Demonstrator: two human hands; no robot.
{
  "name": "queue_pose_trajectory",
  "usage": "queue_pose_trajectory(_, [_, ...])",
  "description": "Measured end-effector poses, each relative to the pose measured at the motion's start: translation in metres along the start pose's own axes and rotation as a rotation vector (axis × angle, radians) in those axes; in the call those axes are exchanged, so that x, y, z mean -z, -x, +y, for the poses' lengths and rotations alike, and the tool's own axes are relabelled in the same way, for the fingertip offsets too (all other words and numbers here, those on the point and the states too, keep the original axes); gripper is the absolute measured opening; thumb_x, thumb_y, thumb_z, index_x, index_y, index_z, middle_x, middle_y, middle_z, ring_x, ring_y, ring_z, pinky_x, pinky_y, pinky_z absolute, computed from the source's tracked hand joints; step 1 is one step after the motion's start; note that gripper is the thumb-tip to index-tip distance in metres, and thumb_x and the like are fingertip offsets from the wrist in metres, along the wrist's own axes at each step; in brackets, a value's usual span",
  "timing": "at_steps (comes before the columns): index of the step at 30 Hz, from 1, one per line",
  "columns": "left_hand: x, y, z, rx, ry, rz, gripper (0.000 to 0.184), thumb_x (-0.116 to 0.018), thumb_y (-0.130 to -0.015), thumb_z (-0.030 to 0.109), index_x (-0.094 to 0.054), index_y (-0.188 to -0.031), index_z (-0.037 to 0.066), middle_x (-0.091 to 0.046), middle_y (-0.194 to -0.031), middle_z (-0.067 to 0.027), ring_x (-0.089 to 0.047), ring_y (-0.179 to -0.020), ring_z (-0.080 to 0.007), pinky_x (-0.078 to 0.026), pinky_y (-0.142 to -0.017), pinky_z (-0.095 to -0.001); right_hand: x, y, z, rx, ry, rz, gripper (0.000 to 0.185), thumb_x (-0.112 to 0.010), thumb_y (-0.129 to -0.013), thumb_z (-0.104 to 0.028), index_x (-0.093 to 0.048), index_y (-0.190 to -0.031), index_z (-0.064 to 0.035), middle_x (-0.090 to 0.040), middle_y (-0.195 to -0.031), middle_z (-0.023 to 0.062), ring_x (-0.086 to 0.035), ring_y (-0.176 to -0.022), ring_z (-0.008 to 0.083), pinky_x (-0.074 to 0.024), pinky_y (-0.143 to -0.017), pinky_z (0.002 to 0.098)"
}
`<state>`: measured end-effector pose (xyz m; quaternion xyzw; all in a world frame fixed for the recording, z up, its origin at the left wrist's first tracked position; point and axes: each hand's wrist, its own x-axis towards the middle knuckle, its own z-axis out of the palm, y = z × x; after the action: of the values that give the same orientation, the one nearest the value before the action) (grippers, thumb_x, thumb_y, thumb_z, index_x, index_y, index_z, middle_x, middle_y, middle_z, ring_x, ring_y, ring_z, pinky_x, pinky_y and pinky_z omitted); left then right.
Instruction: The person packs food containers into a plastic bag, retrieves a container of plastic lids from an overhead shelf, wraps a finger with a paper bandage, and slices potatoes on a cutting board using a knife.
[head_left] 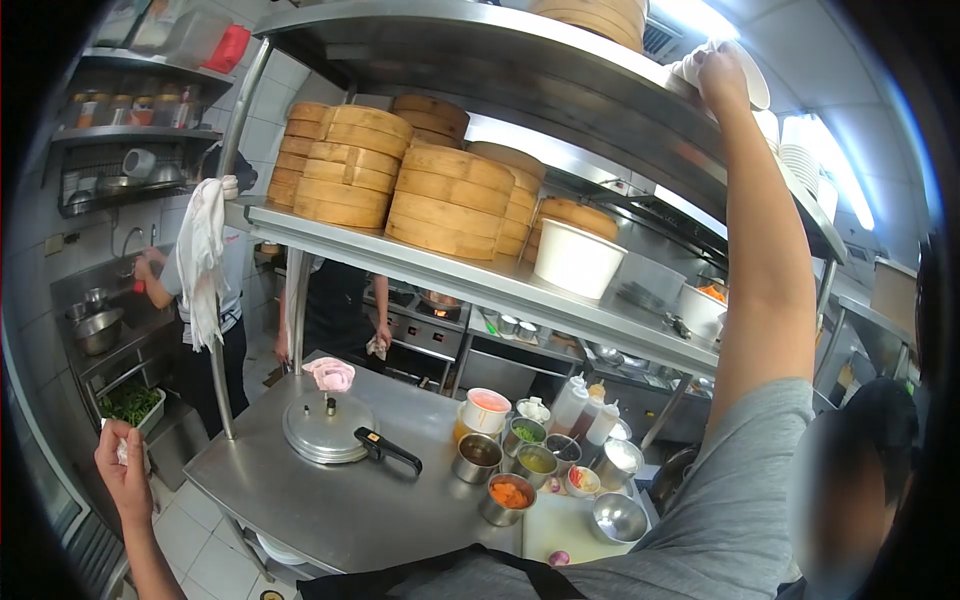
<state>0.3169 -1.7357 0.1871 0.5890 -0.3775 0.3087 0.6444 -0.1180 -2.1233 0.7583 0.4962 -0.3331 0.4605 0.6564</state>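
Observation:
My right hand (724, 80) is raised to the top shelf at the upper right, its fingers closed on a white dish (755, 82). Part of the dish is hidden behind the hand. Stacks of white dishes (800, 160) stand just beside it on that shelf. Low at the far left, my left hand (124, 470) is closed around a small crumpled white cloth (122, 452), mostly covered by the fingers.
Bamboo steamers (450, 200) and a white tub (578, 260) fill the middle shelf. A pressure cooker lid (328, 428), metal ingredient pots (508, 498), squeeze bottles (570, 402) and a cutting board (555, 530) are on the steel table. Other people stand behind the shelf and at right.

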Motion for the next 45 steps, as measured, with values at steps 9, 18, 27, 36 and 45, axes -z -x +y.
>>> queue_pose_trajectory(9, [0.004, 0.001, 0.004, 0.047, 0.01, -0.032, 0.018, -0.053, -0.088, 0.014, -0.048, -0.075, 0.002, -0.042, -0.068, 0.0006, -0.036, -0.063, -0.007, -0.029, -0.057, -0.0229, 0.073, 0.003, -0.015, -0.263, -0.263, 0.483, 0.039, -0.043, -0.075, -0.001, -0.056, -0.111, -0.0098, -0.055, -0.109, 0.0165, -0.049, -0.107, 0.0341, -0.0407, -0.089, 0.042])
queue_pose_trajectory(18, [0.008, 0.014, 0.064, 0.017, -0.22, -0.004, 0.037, -0.053, -0.081, 0.004, -0.055, -0.118, 0.002, -0.06, -0.115, -0.0125, -0.056, -0.106, -0.0206, -0.04, -0.092, -0.0313, 0.26, 0.037, -0.199, 0.443, -1.614, 0.743, 0.028, -0.058, -0.078, 0.002, -0.06, -0.104, -0.0082, -0.061, -0.081, 0.0072, -0.061, -0.077, 0.0192, -0.0505, -0.071, 0.0276])
queue_pose_trajectory(27, [0.218, 0.141, 0.118, 0.371, -0.299, -0.14, 0.123, -0.084, -0.045, 0.053, -0.024, -0.138, 0.0, -0.036, -0.136, -0.0187, -0.032, -0.129, -0.0297, -0.024, -0.106, -0.0397, 0.519, 0.274, -0.416, 0.916, -2.939, -0.622, 0.014, -0.066, -0.074, -0.004, -0.062, -0.087, -0.0015, -0.061, -0.082, 0.0095, -0.06, -0.074, 0.0202, -0.0473, -0.067, 0.0303])
queue_pose_trajectory(36, [0.455, 0.296, 0.216, 1.057, -0.532, 0.019, 0.098, -0.082, -0.055, 0.036, -0.032, -0.134, 0.006, -0.046, -0.124, -0.02, -0.045, -0.116, -0.0322, -0.036, -0.097, -0.0377, 0.84, 0.355, -0.427, 1.488, -2.986, -1.969, 0.021, -0.063, -0.082, -0.005, -0.055, -0.1, 0.0017, -0.061, -0.08, 0.0025, -0.057, -0.082, 0.0065, -0.0453, -0.072, 0.0205])
queue_pose_trajectory(45, [0.627, 0.332, 0.276, 1.173, -0.755, 0.351, 0.093, -0.079, -0.06, 0.041, -0.034, -0.132, 0.003, -0.047, -0.122, -0.0211, -0.045, -0.114, -0.0329, -0.035, -0.097, -0.0359, 1.068, 0.294, -0.434, 1.71, -3.392, -0.986, 0.005, -0.063, -0.08, 0.0, -0.064, -0.084, -0.0008, -0.064, -0.076, 0.0046, -0.06, -0.067, 0.0091, -0.0483, -0.064, 0.0222])
